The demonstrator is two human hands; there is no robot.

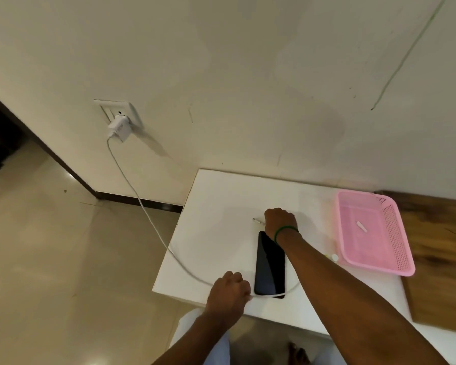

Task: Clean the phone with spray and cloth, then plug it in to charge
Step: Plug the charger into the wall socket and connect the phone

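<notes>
A black phone [269,264] lies screen up on the white table [216,233]. A white charging cable [142,204] runs from the white charger [119,128], plugged into the wall socket [121,111], down onto the table and across the phone's near end. My left hand [229,292] is closed on the cable just left of the phone. My right hand [281,219] is closed on the cable's plug end [257,220] just beyond the phone's far end; the metal tip points left, apart from the phone.
A pink plastic basket [374,233] holding a small white item [361,227] sits on the table's right side. A small white cap [334,257] lies beside it. A wooden surface [442,246] adjoins on the right. The wall stands behind, tiled floor to the left.
</notes>
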